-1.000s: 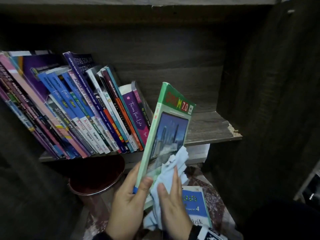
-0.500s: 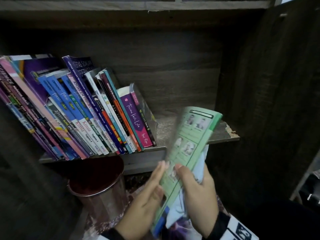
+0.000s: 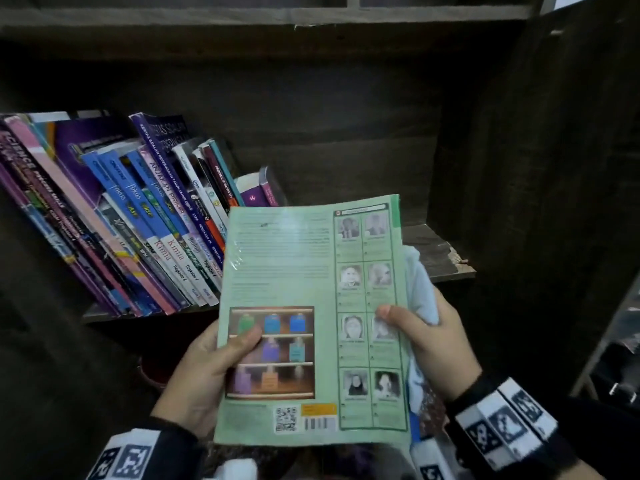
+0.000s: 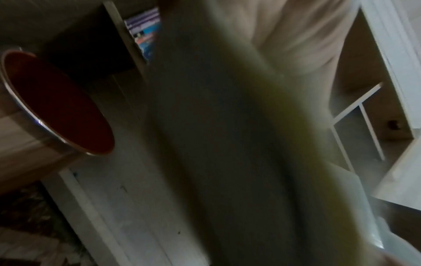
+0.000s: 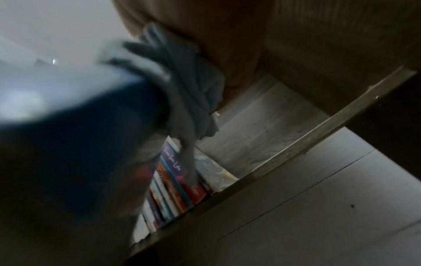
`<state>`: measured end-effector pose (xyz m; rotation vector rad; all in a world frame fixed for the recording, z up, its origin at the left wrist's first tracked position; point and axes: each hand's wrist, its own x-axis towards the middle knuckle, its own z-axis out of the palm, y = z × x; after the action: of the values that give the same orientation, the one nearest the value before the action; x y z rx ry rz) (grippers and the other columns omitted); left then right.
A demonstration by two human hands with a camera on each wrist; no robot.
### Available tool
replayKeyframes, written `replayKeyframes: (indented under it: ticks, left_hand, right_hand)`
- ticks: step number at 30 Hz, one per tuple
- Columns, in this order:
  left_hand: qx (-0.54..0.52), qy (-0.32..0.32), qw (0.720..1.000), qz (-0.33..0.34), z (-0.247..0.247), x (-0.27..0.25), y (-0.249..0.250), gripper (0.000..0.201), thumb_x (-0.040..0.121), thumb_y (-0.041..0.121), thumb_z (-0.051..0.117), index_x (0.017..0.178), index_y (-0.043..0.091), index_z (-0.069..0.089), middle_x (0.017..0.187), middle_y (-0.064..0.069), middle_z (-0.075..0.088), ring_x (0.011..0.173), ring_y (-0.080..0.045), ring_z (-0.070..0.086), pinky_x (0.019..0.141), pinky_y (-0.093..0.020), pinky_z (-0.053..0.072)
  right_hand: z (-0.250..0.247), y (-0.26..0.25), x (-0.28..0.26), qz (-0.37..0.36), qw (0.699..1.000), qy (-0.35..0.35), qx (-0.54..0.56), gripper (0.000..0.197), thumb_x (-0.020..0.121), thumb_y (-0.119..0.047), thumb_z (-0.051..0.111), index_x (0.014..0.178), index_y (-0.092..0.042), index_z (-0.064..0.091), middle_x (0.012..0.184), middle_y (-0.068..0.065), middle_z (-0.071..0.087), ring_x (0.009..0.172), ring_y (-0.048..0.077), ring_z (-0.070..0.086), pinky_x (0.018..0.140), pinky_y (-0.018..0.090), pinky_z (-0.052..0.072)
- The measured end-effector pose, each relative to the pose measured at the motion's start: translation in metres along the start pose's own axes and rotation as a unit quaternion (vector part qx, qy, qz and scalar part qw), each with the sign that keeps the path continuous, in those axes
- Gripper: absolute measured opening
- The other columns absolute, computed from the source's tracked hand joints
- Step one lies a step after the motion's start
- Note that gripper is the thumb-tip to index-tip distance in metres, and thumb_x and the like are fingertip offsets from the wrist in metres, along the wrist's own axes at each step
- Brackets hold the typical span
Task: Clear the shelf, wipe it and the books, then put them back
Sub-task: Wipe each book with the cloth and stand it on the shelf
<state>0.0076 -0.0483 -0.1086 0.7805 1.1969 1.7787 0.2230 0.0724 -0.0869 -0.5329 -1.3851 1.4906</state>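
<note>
In the head view I hold a thin green book (image 3: pixel 294 289) flat in front of me, back cover up. My left hand (image 3: pixel 221 362) grips its left edge, thumb on the cover. My right hand (image 3: pixel 426 330) pinches the right edge, and a pale blue cloth (image 3: pixel 420 289) is bunched under that hand behind the book. A row of books (image 3: pixel 138 220) leans to the left on the dark wooden shelf (image 3: pixel 436 258). The left wrist view is a blur of the book (image 4: pixel 227 144). The right wrist view shows the cloth (image 5: pixel 193 90) and the leaning books (image 5: pixel 173 189).
The shelf's right part is bare, with a chipped front corner (image 3: pixel 457 263). A dark side panel (image 3: pixel 536 202) stands on the right. A metal tin with a red inside (image 4: pixel 56 108) stands below the shelf on the left. Another book (image 3: pixel 415 427) lies under the green one.
The green book has been flipped from front cover to back cover and laid flatter. My right hand moved from wiping the front to gripping the right edge, with the cloth now behind the book.
</note>
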Motion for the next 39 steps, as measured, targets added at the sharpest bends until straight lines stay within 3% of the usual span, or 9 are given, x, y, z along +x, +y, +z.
replayKeyframes:
  ticks: [5, 8, 11, 14, 19, 24, 29, 32, 39]
  left_hand:
    - [0.096, -0.006, 0.995, 0.008, 0.003, -0.009, -0.013, 0.049, 0.070, 0.026, 0.084, 0.113, 0.014, 0.065, 0.107, -0.013, 0.072, 0.097, -0.034, 0.069, 0.090, -0.053, 0.051]
    - [0.100, 0.023, 0.993, 0.053, 0.008, -0.015, -0.009, 0.030, 0.080, 0.013, 0.067, 0.109, 0.017, 0.065, 0.104, -0.010, 0.073, 0.095, -0.028, 0.070, 0.084, -0.044, 0.055]
    - [0.122, 0.032, 0.988, 0.089, 0.017, -0.020, -0.008, 0.024, 0.086, 0.009, 0.059, 0.108, 0.018, 0.065, 0.104, -0.006, 0.074, 0.093, -0.021, 0.071, 0.081, -0.036, 0.055]
    - [0.130, 0.038, 0.985, 0.110, 0.029, -0.024, -0.014, 0.020, 0.085, 0.016, 0.055, 0.103, 0.018, 0.066, 0.096, -0.001, 0.075, 0.082, -0.016, 0.071, 0.066, -0.025, 0.056]
    - [0.159, 0.015, 0.982, 0.104, 0.032, -0.029, -0.026, 0.025, 0.085, 0.044, 0.065, 0.103, 0.027, 0.071, 0.101, 0.001, 0.075, 0.093, -0.020, 0.071, 0.081, -0.036, 0.056]
    - [0.231, -0.040, 0.963, 0.135, 0.036, -0.037, -0.021, 0.032, 0.078, 0.034, 0.053, 0.108, 0.035, 0.063, 0.099, 0.023, 0.072, 0.094, 0.005, 0.066, 0.079, -0.007, 0.045]
    - [0.211, 0.003, 0.962, 0.173, 0.044, -0.035, -0.018, 0.019, 0.092, 0.032, 0.053, 0.106, 0.027, 0.064, 0.096, 0.025, 0.071, 0.090, 0.008, 0.065, 0.073, -0.004, 0.045]
    - [0.158, 0.035, 0.974, 0.160, 0.042, -0.035, -0.006, 0.026, 0.085, 0.027, 0.047, 0.102, 0.021, 0.066, 0.088, 0.016, 0.074, 0.078, 0.003, 0.069, 0.063, -0.007, 0.048]
    - [0.195, -0.008, 0.969, 0.154, 0.041, -0.036, -0.012, 0.025, 0.088, 0.035, 0.050, 0.107, 0.028, 0.064, 0.095, 0.020, 0.073, 0.086, 0.001, 0.069, 0.070, -0.008, 0.048]
  right_hand:
    - [-0.004, 0.017, 0.008, -0.006, 0.996, 0.040, -0.074, 0.047, 0.081, 0.008, 0.066, 0.116, -0.023, 0.060, 0.104, 0.000, 0.073, 0.097, 0.016, 0.069, 0.080, 0.029, 0.057]
    - [0.004, 0.029, 0.007, 0.000, 0.983, 0.098, -0.157, 0.048, 0.082, -0.003, 0.070, 0.111, -0.038, 0.054, 0.104, -0.014, 0.065, 0.101, 0.010, 0.064, 0.085, 0.028, 0.051]
    - [0.020, 0.043, -0.006, 0.046, 0.952, 0.094, -0.288, 0.072, 0.079, -0.046, 0.071, 0.138, -0.045, 0.029, 0.144, -0.006, 0.040, 0.136, 0.021, 0.036, 0.106, 0.043, 0.037]
    - [0.043, 0.057, -0.034, 0.003, 0.919, -0.042, -0.391, 0.079, 0.061, -0.096, 0.019, 0.132, -0.070, -0.004, 0.158, -0.014, -0.011, 0.145, 0.010, -0.013, 0.119, 0.044, 0.005]
    - [0.050, 0.065, -0.025, -0.141, 0.920, -0.062, -0.361, 0.043, 0.082, -0.078, 0.030, 0.122, -0.080, 0.015, 0.148, -0.037, 0.001, 0.144, 0.004, 0.010, 0.116, 0.035, 0.017]
    - [0.023, 0.048, 0.025, -0.030, 0.948, 0.166, -0.271, 0.047, 0.096, -0.050, 0.037, 0.137, -0.058, 0.017, 0.158, -0.002, 0.015, 0.143, 0.020, 0.022, 0.111, 0.036, 0.027]
    - [0.061, 0.069, -0.033, -0.113, 0.905, -0.019, -0.411, 0.044, 0.089, -0.071, 0.016, 0.129, -0.075, -0.002, 0.160, -0.012, 0.005, 0.141, 0.006, 0.015, 0.112, 0.033, 0.025]
    - [0.071, 0.091, -0.056, -0.222, 0.855, -0.107, -0.456, 0.050, 0.098, -0.062, 0.020, 0.146, -0.054, 0.009, 0.156, 0.007, 0.027, 0.143, 0.019, 0.021, 0.114, 0.033, 0.017]
    - [0.046, 0.059, 0.008, -0.106, 0.928, 0.063, -0.352, 0.042, 0.087, -0.069, 0.028, 0.119, -0.082, 0.005, 0.158, -0.007, 0.019, 0.144, 0.016, 0.020, 0.114, 0.046, 0.028]
